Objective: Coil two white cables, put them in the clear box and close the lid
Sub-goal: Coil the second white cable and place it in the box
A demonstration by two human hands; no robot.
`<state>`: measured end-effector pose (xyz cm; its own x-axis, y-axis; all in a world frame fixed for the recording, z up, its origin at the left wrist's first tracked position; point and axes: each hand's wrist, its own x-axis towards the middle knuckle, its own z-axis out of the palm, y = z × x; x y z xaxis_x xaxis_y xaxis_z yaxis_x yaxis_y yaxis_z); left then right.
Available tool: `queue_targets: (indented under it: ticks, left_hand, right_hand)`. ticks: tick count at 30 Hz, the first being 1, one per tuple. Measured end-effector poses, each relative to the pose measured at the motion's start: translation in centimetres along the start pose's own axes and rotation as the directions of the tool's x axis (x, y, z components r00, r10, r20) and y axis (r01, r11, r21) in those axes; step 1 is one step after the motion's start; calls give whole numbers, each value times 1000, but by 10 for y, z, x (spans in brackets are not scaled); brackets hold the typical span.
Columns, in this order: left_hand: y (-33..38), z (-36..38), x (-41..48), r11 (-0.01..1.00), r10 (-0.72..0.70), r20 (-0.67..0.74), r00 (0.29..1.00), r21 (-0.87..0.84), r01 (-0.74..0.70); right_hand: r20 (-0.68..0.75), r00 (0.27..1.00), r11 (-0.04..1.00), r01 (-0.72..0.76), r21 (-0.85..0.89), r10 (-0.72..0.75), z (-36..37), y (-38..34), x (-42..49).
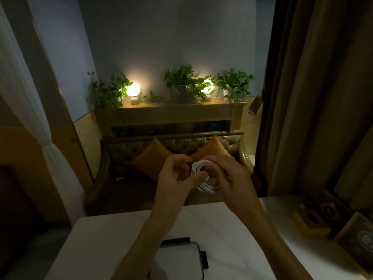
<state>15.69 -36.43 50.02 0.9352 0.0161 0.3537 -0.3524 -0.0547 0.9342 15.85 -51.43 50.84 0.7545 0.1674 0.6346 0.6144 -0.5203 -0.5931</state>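
Note:
Both my hands are raised above the far edge of the white table [113,235]. A white cable [198,167], wound into several loops, sits between them. My right hand [228,178] has its fingers through and around the coil. My left hand [176,176] pinches the coil's left side between thumb and fingers. Lower loops hang out under my right palm. The clear box [179,259] with black clips lies on the table between my forearms, partly hidden by my left arm. I cannot see a second cable.
A wooden tissue box [310,221] and a dark framed sign [361,239] stand at the table's right side. Beyond the table is a tufted sofa [181,144] with two orange cushions, then a shelf with plants and two glowing lamps. A curtain [314,98] hangs right.

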Motion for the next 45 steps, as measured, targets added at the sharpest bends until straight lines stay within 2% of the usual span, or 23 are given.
queue_targets:
  ticks: [2, 4, 8, 11, 13, 15, 16, 18, 20, 23, 26, 33, 36, 41, 45]
  left_hand:
    - [-1, -1, 1, 995, -79, 122, 989, -44, 85]
    - [-1, 0, 0, 991, -115, 180, 977, 86, 100]
    - [-2, 2, 2, 973, -39, 100, 994, 232, 15]
    - [-4, 1, 1, 961, -61, 117, 991, 274, 26]
    - [-3, -1, -1, 977, -175, 220, 960, 163, 140]
    - [-1, -7, -2, 959, -259, 367, 893, -16, 285]
    - [2, -10, -2, 928, -270, 426, 864, -123, 351]
    - [6, -14, -2, 850, -287, 455, 843, -284, 443]
    - [9, -16, -3, 853, -298, 415, 859, -288, 435]
    - [8, -17, 0, 934, -267, 315, 911, -148, 325]
    - [7, -16, 1, 962, -252, 232, 939, -43, 269]
    - [7, -11, -1, 984, -100, 60, 993, 152, 90]
    - [6, -7, -2, 981, -40, 40, 998, 192, 32]
    - [9, 2, -9, 992, -37, 37, 999, 123, 33]
    - [3, -1, -3, 965, 80, -42, 996, 255, -67]
  right_hand:
    - [-14, 999, 998, 43, 36, -42, 0, 1, 1]
    - [8, 996, 996, 84, 41, -85, 3, 1, 1]
    - [90, 993, 997, 72, 9, -73, 9, 1, -2]
    - [90, 996, 998, -28, 48, 23, 11, 7, -6]
    - [89, 986, 974, -151, 167, 138, 10, 13, -7]
    - [98, 973, 927, -231, 296, 211, 6, 15, -7]
    - [97, 969, 908, -246, 340, 226, 3, 14, -7]
    - [106, 963, 868, -271, 417, 249, -2, 10, -5]
    - [137, 952, 834, -306, 459, 274, -7, 8, -4]
    - [193, 917, 793, -400, 459, 350, -11, 7, -1]
    - [205, 889, 768, -457, 450, 409, -12, 7, 2]
    - [275, 867, 812, -490, 316, 416, -10, 7, -1]
    - [218, 892, 819, -450, 355, 395, -8, 7, -2]
    - [76, 904, 804, -410, 430, 421, -6, 5, -2]
    - [137, 907, 785, -415, 460, 399, -9, 4, -3]
